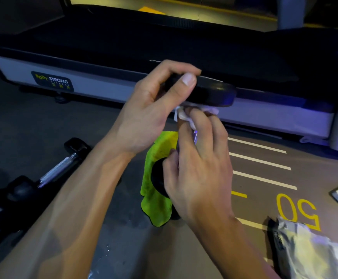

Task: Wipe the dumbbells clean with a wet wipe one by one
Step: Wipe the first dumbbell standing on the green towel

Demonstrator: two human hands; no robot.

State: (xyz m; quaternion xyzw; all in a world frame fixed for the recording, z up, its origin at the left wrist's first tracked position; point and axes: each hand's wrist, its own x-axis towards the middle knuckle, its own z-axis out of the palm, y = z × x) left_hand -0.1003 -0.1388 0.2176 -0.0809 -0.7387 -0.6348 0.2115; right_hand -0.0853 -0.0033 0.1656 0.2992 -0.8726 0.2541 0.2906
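Dark gym floor point(107, 121) with painted lines and "50", bearing: dumbbells point(59, 168) lying at left, green cloth point(156, 202) lying centre, wipe packet point(312, 252) resting at right.

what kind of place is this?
Most likely a gym floor: a treadmill with a fitness-brand label, dumbbells lying on the floor, and painted distance lines with a yellow "50".

Dim gym floor point(264, 190) with painted lines, treadmill point(123, 47) behind
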